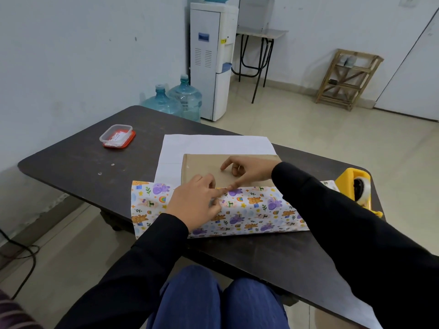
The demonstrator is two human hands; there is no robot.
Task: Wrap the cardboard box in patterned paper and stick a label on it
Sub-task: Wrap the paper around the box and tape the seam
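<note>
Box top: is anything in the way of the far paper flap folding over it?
Only the hands: the right hand rests on top of the box, the left hand is on the patterned near flap at its edge. Nothing else lies on the box or the white far flap; tape dispenser and container stand aside.

Dark brown worktop (78, 167), rounded corners, fills middle of frame. Patterned paper (256, 217) spread at centre: white underside up at far side, printed flap at near side. Clear plastic container (117, 136) on red lid, upper left. Yellow tape dispenser (354, 184) at right edge.
</note>
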